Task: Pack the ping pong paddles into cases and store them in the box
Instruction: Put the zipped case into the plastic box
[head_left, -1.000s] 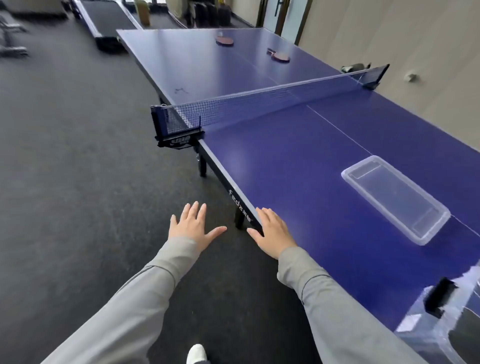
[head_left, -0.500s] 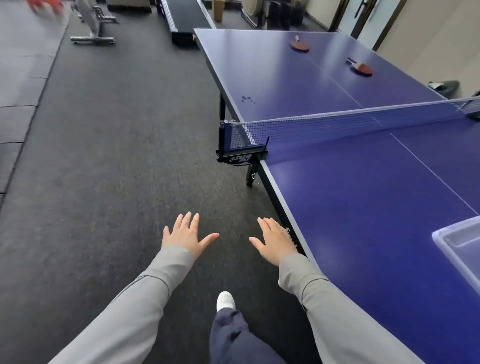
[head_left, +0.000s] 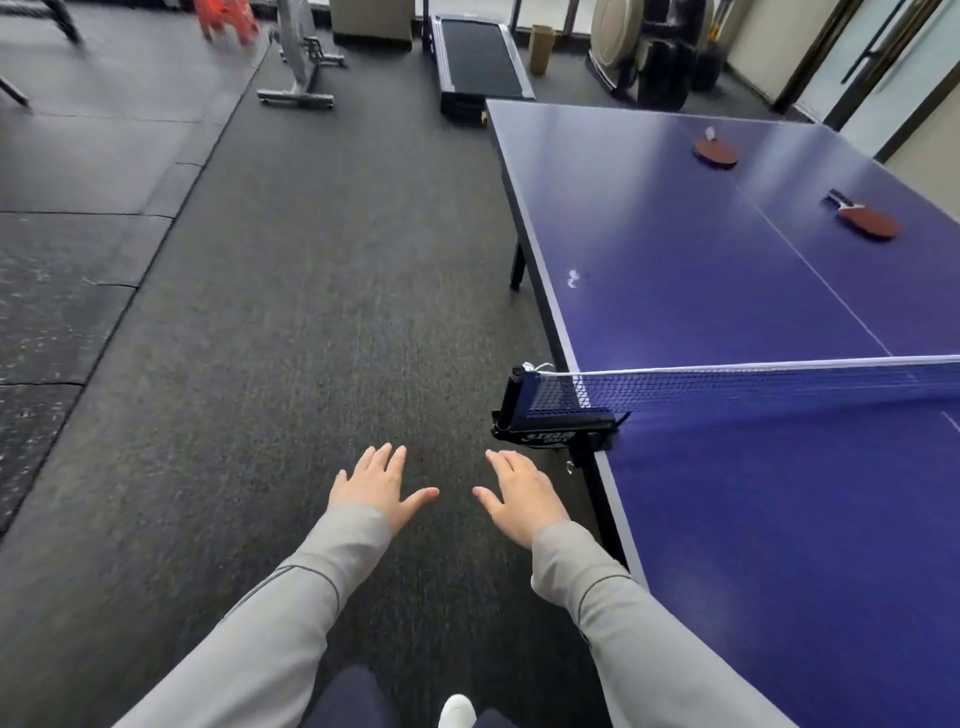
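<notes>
Two red ping pong paddles lie on the far half of the blue table (head_left: 701, 270): one paddle (head_left: 716, 152) near the far end, the other paddle (head_left: 868, 221) closer to the right edge, its dark handle pointing left. My left hand (head_left: 382, 486) and my right hand (head_left: 522, 493) float palms down over the dark floor, left of the table's side, fingers spread and holding nothing. The right hand is just short of the net post (head_left: 519, 400). No case or box is in view.
The net (head_left: 753, 389) crosses the table with its black clamp at the near side edge. Dark carpet floor fills the left. A treadmill (head_left: 480, 65), a fan stand (head_left: 301, 78) and dark gym gear (head_left: 670, 57) stand at the far wall. My white shoe (head_left: 457, 712) shows below.
The view has moved forward along the table's side and turned left; the net post is now close, the paddles appear nearer, and the clear plastic box has left the view. Both hands stay open.
</notes>
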